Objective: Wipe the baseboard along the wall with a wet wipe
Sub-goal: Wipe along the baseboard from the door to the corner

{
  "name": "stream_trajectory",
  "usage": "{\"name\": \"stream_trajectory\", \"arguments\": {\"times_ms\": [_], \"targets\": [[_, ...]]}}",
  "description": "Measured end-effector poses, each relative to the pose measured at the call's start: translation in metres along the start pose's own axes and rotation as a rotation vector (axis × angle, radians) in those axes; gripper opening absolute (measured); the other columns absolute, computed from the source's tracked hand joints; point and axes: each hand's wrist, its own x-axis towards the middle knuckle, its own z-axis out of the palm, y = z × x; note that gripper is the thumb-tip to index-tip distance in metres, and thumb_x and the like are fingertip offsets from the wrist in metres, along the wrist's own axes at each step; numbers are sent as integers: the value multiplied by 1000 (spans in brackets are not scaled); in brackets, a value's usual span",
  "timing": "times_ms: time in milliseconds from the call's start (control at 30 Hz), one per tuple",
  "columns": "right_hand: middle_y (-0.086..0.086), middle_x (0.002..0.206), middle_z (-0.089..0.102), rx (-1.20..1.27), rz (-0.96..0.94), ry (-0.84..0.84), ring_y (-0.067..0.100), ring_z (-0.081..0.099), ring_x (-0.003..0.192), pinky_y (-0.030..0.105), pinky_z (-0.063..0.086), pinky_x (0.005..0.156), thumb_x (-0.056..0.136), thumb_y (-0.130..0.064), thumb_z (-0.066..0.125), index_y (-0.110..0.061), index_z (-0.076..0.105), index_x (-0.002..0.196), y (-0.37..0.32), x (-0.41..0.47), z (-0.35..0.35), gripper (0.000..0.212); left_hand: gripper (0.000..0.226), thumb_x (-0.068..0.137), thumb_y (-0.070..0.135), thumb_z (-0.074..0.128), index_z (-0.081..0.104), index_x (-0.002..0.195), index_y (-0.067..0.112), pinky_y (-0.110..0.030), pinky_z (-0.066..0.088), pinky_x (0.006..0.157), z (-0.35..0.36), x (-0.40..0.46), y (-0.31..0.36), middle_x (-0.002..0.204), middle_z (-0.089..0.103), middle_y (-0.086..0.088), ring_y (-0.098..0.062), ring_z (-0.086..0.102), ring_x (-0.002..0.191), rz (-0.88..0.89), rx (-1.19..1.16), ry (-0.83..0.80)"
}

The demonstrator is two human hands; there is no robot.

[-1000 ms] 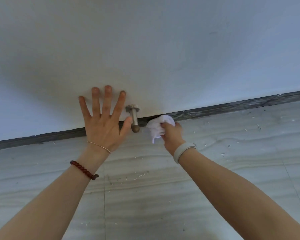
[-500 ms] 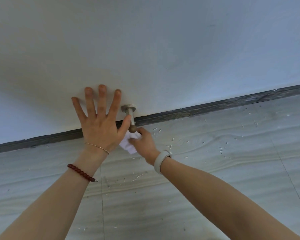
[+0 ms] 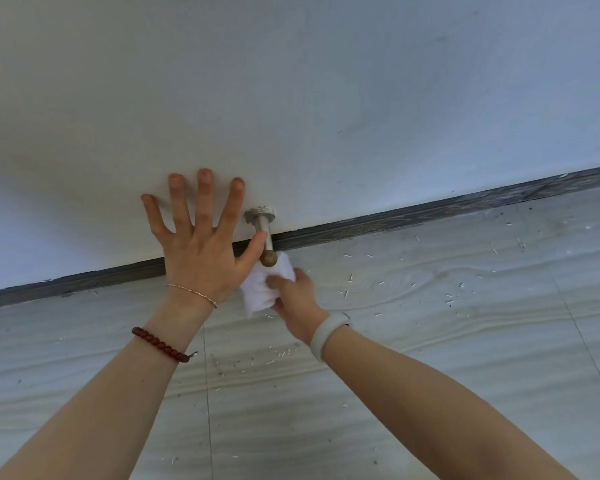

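Observation:
A dark grey baseboard (image 3: 413,218) runs along the foot of the white wall, rising from lower left to upper right. My left hand (image 3: 201,244) lies flat on the wall with fingers spread, covering a stretch of the baseboard. My right hand (image 3: 295,299) grips a crumpled white wet wipe (image 3: 267,285) just below the baseboard, under the tip of a metal door stopper (image 3: 264,237). The wipe sits over the floor, right beside my left palm.
The door stopper juts out of the wall above the baseboard, its brown tip next to my left thumb. The pale grey tiled floor (image 3: 430,341) is strewn with small white bits and dark specks, mostly right of my right hand.
My right hand carried the wipe leftward from the baseboard right of the door stopper to a spot under the stopper, off the baseboard. My left hand stayed on the wall.

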Motion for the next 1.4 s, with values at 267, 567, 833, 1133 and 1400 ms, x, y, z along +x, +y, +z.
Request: {"name": "stream_trajectory", "arguments": {"times_ms": [267, 567, 833, 1133, 1400], "targets": [[7, 102, 39, 395, -205, 475, -1, 39, 50, 5, 38, 36, 96, -5, 38, 7, 48, 120, -63, 20, -80, 28, 89, 83, 66, 45, -7, 147, 31, -54, -10, 111, 0, 2, 2, 150, -32, 8, -19, -28, 138, -15, 8, 28], [9, 73, 51, 275, -99, 236, 18, 53, 61, 22, 49, 45, 86, 7, 43, -2, 49, 92, -54, 2, -68, 13, 82, 86, 62, 46, 6, 148, 26, -54, -10, 111, -4, 2, 3, 151, -29, 6, -22, -25, 139, -19, -15, 13], [9, 120, 56, 228, -397, 829, 15, 48, 78, 14, 42, 46, 90, -12, 46, -11, 35, 135, -134, -37, -150, 46, 73, 86, 46, 48, 14, 146, 21, -54, 6, 111, -38, 12, 44, 149, 8, -17, -37, 2, 139, -12, -211, -78], [5, 78, 54, -528, -288, 136, 15, 52, 65, 23, 44, 54, 84, -2, 52, -11, 50, 91, -97, -49, -53, 12, 72, 82, 23, 44, 14, 147, 19, -56, -5, 110, -36, 32, 58, 153, 1, -6, -19, -20, 141, 7, -257, -96], [21, 125, 51, -368, -365, 833, 33, 54, 109, 39, 44, 90, 88, -7, 48, 2, 38, 130, -166, -89, -129, 44, 90, 77, 15, 61, 8, 148, 23, -57, -4, 111, -45, 30, 60, 153, 8, -8, -29, -5, 143, 4, -335, -65]]}}
